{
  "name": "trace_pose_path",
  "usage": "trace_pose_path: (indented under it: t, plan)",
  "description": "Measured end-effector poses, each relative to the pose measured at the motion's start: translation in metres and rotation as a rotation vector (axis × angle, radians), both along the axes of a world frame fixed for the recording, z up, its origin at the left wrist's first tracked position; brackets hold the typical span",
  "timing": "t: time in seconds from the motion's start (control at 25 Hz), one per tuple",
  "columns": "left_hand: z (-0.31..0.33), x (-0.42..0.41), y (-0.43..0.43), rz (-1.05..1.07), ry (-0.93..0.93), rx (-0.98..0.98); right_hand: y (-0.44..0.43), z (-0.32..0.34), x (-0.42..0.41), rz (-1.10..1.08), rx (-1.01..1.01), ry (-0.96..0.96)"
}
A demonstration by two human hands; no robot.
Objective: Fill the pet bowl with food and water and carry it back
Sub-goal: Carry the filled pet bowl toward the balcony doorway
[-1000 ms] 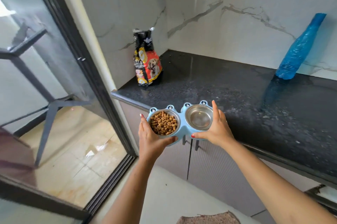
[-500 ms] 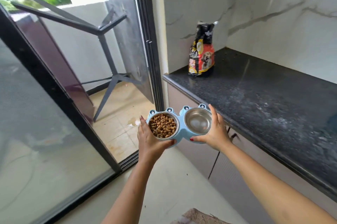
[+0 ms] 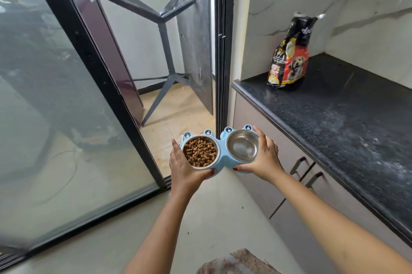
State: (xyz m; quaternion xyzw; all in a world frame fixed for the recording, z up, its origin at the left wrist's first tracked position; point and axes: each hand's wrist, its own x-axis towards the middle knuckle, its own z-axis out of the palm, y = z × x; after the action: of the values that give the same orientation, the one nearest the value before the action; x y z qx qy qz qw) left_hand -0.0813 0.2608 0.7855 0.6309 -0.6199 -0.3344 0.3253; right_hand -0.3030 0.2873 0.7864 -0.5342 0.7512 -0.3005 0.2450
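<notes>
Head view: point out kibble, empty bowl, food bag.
kibble (image 3: pixel 200 151), head view, middle of the pile
empty bowl (image 3: pixel 242 146), head view, steel bottom
food bag (image 3: pixel 289 59), head view, front panel

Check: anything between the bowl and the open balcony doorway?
Nothing visible. Both hands, left and right, hold the bowl just before the doorway; a folded table leans beyond it, on the right.

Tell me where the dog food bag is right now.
In the head view, the dog food bag stands upright on the black countertop, upper right, at its far end beside the marble wall, well beyond the held pet bowl.
</notes>
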Motion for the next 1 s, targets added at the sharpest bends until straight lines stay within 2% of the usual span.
trace_pose_path:
  t: [0.56, 1.0]
  plan:
    - [-0.049, 0.016, -0.076, 0.089, 0.028, 0.066, -0.1, -0.052, 0.014, 0.087, 0.033, 0.011]
    - [-0.1, 0.015, -0.138, 0.144, -0.027, 0.151, -0.17, -0.103, 0.016, 0.138, 0.043, 0.029]
